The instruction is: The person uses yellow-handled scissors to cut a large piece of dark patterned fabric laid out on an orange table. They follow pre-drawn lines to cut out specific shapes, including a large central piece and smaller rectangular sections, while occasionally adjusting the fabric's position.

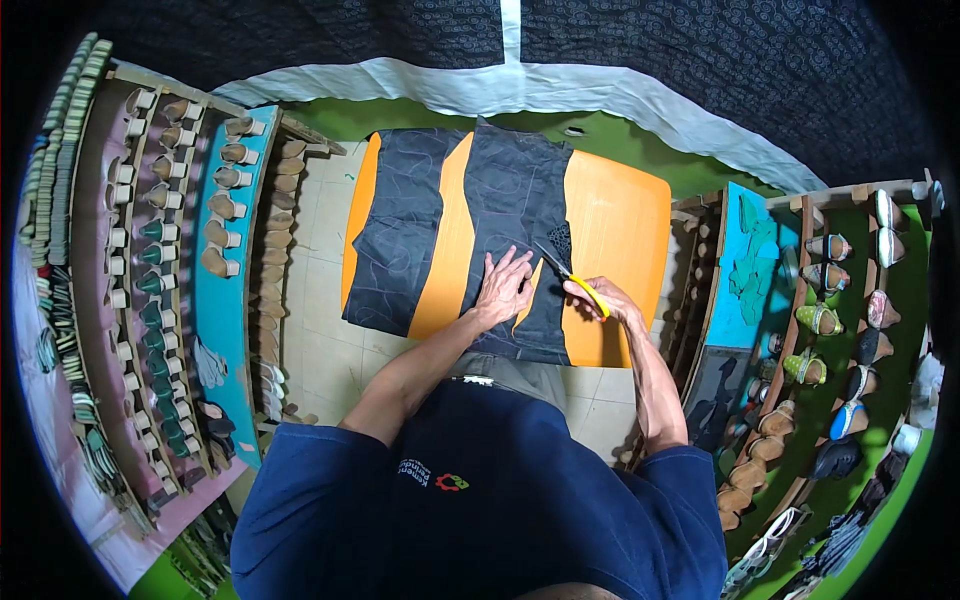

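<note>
Dark marked sheet [508,190] is laid flat across the middle of the orange counter [625,230]. It is pressed by the left hand [503,290], fingers spread, nothing gripped. Yellow-handled scissors [590,290] are held in the curled right hand [617,303], blades set at the sheet's right side, near a black perforated patch [561,240]. Sheet is judged light and limp, easily creased or slid; best pinned flat beside the blades or lifted by a free edge. A second dark piece [400,225] is placed leftward, touching nothing sharp. Sideways room is limited by the left shoe rack [235,345] and right shoe rack [714,270].
</note>
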Demonstrator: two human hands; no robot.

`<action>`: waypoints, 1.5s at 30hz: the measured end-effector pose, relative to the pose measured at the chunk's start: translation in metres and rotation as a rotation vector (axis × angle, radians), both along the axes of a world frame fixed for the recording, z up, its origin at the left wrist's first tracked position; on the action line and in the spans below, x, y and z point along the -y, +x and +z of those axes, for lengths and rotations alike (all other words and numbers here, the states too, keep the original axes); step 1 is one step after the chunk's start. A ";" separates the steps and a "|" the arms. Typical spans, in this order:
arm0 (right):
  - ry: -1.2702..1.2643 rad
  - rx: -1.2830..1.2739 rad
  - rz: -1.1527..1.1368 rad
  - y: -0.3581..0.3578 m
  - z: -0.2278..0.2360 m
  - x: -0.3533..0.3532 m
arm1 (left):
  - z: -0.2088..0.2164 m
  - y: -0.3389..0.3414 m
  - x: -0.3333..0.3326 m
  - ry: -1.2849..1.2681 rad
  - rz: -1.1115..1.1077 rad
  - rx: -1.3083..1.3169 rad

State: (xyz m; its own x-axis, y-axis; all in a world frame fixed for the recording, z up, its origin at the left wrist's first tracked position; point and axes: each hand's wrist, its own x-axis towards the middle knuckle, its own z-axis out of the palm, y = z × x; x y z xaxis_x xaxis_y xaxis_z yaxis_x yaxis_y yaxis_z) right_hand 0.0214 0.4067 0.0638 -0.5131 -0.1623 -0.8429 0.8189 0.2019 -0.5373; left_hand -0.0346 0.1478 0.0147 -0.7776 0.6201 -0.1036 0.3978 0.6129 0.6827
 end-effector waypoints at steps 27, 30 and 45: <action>0.079 -0.062 -0.067 -0.005 -0.005 0.041 | 0.028 -0.012 0.016 0.024 0.084 0.012; 0.056 -0.080 -0.152 0.007 -0.007 0.058 | 0.017 -0.022 0.020 -0.016 0.145 -0.068; 0.076 -0.081 -0.350 0.002 -0.019 0.095 | -0.002 -0.050 0.053 -0.134 -0.047 -0.193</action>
